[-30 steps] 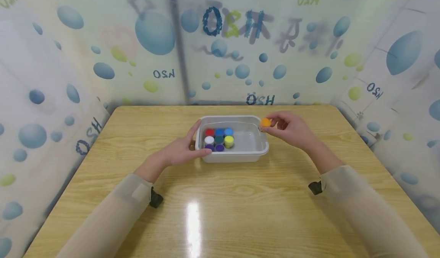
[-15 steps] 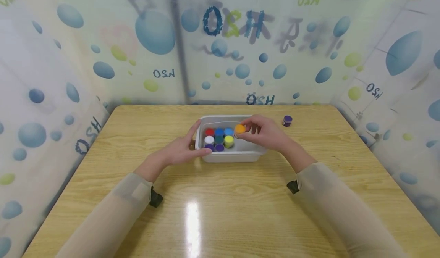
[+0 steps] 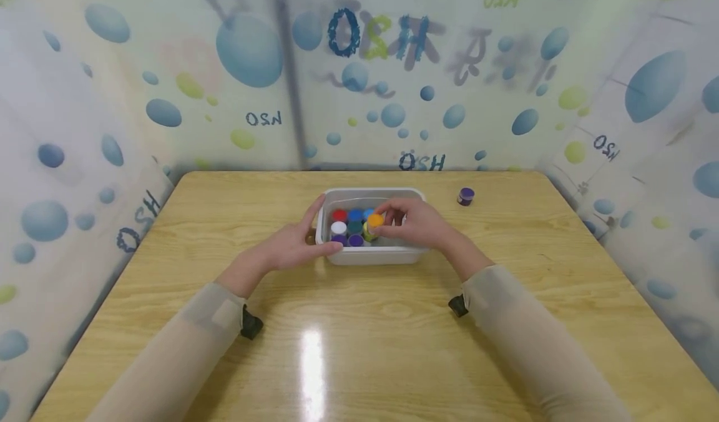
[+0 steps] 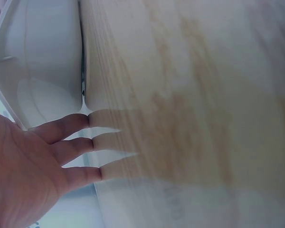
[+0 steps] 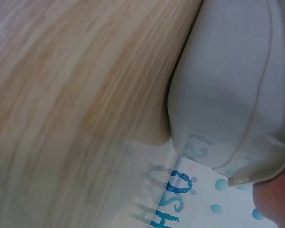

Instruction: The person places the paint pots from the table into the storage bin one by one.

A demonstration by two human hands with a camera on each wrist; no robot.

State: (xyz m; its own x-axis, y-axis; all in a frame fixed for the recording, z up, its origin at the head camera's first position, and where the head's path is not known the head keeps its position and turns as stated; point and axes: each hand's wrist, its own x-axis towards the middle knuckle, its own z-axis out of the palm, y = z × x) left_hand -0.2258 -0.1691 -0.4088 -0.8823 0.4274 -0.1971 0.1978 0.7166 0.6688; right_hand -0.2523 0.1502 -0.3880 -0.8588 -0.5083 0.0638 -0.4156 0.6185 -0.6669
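Observation:
My right hand pinches a small paint jar with an orange lid inside the white plastic box. From the head view, this jar partly covers a yellow-lidded one; whether they touch I cannot tell. Several more jars stand in the box's left part, among them a red-lidded jar and a white-lidded jar. My left hand rests on the box's left end, thumb over the front rim, forefinger along the side. Its other fingers reach down straight beside the box in the left wrist view.
A purple-lidded jar stands on the wooden table, right of the box. Patterned walls enclose the table's back and sides. The box's outer wall fills much of the right wrist view.
My right hand has carried the orange-lidded jar leftward from the box's right rim to beside the other jars. The purple-lidded jar on the table has come into sight. My left hand has stayed put.

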